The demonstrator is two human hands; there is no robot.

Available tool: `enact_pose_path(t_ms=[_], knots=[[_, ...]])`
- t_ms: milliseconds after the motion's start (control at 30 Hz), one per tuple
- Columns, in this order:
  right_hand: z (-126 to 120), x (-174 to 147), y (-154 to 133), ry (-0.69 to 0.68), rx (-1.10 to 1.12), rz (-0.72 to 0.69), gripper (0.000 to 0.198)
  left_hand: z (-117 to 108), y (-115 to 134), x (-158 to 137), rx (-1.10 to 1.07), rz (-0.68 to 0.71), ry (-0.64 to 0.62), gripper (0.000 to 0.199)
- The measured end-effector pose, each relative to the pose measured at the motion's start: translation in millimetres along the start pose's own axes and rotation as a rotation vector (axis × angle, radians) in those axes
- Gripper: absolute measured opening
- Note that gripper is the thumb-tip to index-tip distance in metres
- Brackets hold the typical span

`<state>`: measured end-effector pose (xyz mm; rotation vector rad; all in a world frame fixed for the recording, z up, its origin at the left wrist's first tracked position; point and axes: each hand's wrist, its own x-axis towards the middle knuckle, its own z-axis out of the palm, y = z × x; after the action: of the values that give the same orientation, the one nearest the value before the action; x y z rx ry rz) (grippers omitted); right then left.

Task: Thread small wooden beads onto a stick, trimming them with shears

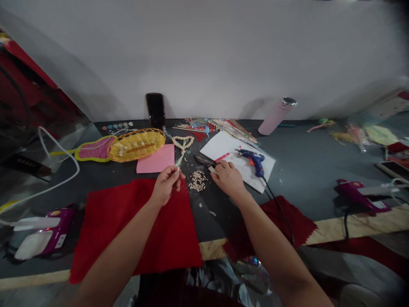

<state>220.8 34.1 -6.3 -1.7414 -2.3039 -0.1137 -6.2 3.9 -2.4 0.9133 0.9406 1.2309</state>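
Note:
My left hand [168, 183] is closed in a pinch around a small pale piece, too small to name, just above the red felt. Close to its fingertips are the pale loose strings [179, 161] of a heart-shaped ornament of wooden beads [183, 143]. My right hand [228, 177] rests palm down, its fingers curled over the near end of a tool with a curved dark blade [203, 161]; its grip is partly hidden. A small whitish piece [212, 169] shows at those fingertips. Between both hands lies a pile of small wooden beads [197, 181].
A blue glue gun [254, 160] lies on a white board [266, 164], its cord running toward me. Around stand a yellow basket [153, 135], pink paper [156, 161], a phone [155, 108] and a pink bottle [276, 117]. Red felt [137, 230] overhangs the front edge.

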Motion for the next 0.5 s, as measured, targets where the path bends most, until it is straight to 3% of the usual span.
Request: enact_pose_path(t_ms=[200, 333, 500], knots=[[-12, -2, 0, 0.121, 0.141, 0.088, 0.028, -2, -1, 0, -0.092, -0.025, -0.025, 0.021], [-18, -1, -4, 0.04, 0.121, 0.039, 0.023, -4, -2, 3, -0.047, -0.074, -0.025, 0.022], [-5, 0, -8, 0.014, 0.062, -0.011, 0.022, -4, 0, 0, -0.031, -0.104, -0.048, 0.029]])
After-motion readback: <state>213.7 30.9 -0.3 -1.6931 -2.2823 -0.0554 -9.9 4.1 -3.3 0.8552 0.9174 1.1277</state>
